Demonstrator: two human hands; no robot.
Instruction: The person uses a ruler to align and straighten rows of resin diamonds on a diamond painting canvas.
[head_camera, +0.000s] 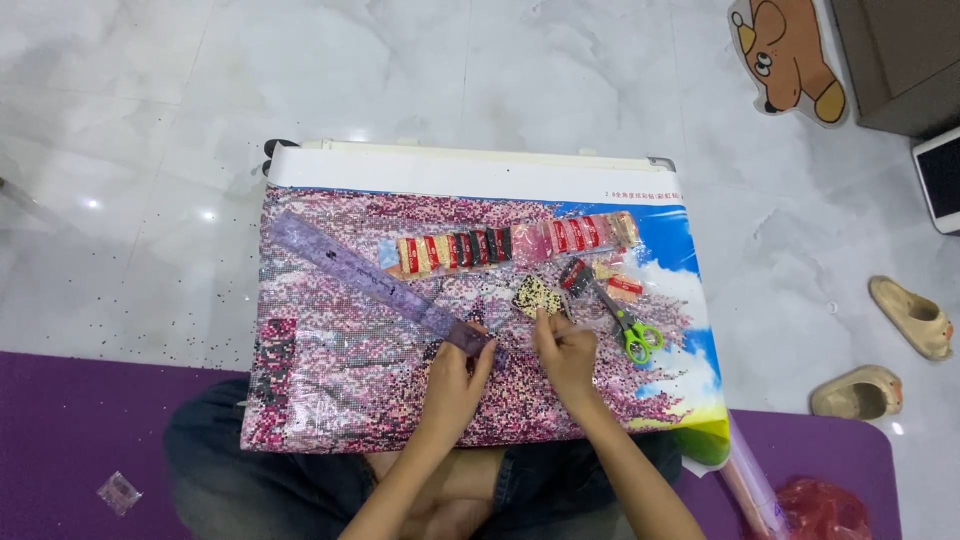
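Pinching the near end of a translucent purple ruler (375, 283), the left hand (455, 385) steadies it on the diamond-painting canvas (340, 390). The right hand (565, 350) has fingertips closed on a small bead tray (537, 296). Green-handled scissors (625, 320) and bead packets (500, 246) lie just beyond. A nudged tray could likely scatter beads across the canvas.

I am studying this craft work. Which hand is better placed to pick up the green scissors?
The right hand, probably. The green-handled scissors lie just to its right on the diamond painting canvas, while the left hand rests at the purple ruler, farther away.
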